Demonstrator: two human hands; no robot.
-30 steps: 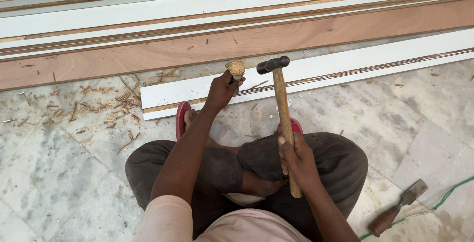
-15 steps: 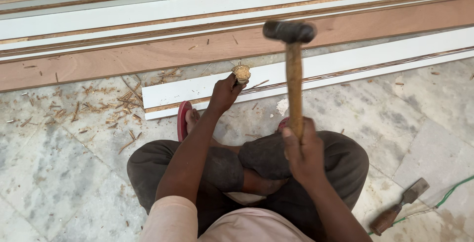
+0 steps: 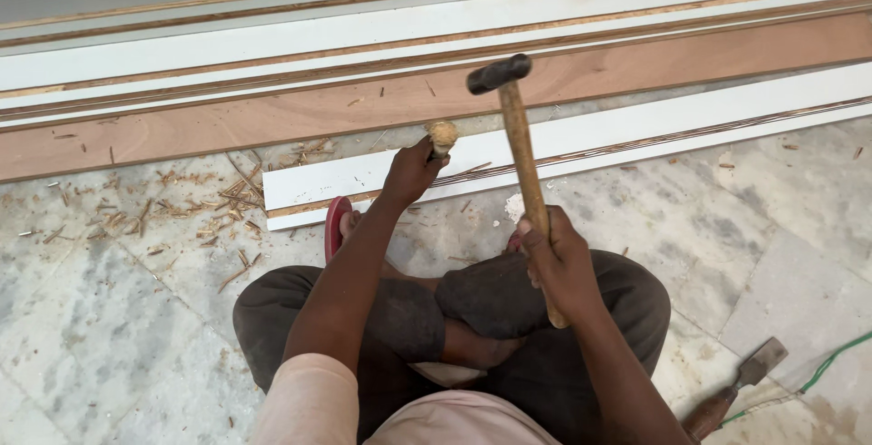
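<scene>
While the stack of long boards fills the top of the view, white-faced strips and a bare brown plank side by side on the marble floor, the person sits cross-legged just before them. A shorter white board lies nearest the knees, its left end by a red sandal. Wood chips are scattered on the floor left of that end.

Right hand: fingers wrapped tight round the lower wooden handle of the hammer. Black head up, over the white board, just right of the chisel top.

Left hand: fingers closed round the chisel, held upright at the white board's near edge; only its battered wooden butt shows, blade hidden.

Change: half a second ago the hammer head was raised higher and further over the boards; now it is lower and closer to the chisel butt, apart, not touching. A second ago it was low beside the butt. Reads as a downswing in repeated strikes; chisel hand has barely shifted, so the cut sits at the same spot.

Spare chisel on the floor at lower right, by a green cord, untouched.
</scene>
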